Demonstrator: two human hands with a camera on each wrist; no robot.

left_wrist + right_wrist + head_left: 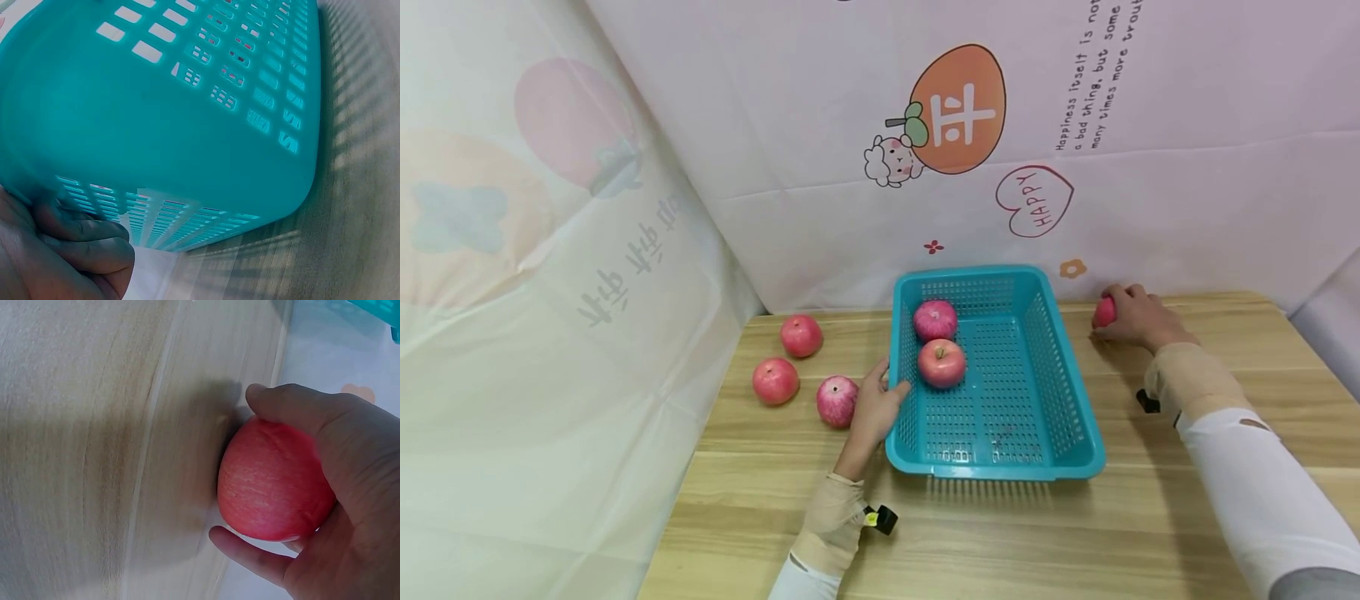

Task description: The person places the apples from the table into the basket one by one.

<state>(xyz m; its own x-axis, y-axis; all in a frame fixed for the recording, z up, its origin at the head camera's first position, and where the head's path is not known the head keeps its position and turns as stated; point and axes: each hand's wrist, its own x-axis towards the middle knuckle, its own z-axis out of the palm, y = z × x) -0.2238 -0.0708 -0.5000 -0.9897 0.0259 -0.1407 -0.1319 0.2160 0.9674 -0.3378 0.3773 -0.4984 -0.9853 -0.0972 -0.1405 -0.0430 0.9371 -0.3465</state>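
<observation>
A teal plastic basket [1075, 400] with perforated walls stands on the table. My left hand [877, 408] grips its left rim, thumb on the inner side; in the left wrist view, curled fingers [94, 250] show against the outer wall. Inside the basket, along its left side, sit a dark pink streaked apple [936, 320] and a paler red-yellow apple [942, 363]. Off to the right, near the table's back edge, my right hand [1138, 317] holds a pinkish-red apple [272, 481], with thumb and fingers around it. That apple is close over the wood in the right wrist view.
Left of the basket lie two red apples, one farther back [801, 336] and one nearer [776, 382], plus a streaked apple [837, 401] beside my left hand. A printed white cloth [820, 225] hangs behind the wooden table [760, 517], with another cloth [550, 400] at the left.
</observation>
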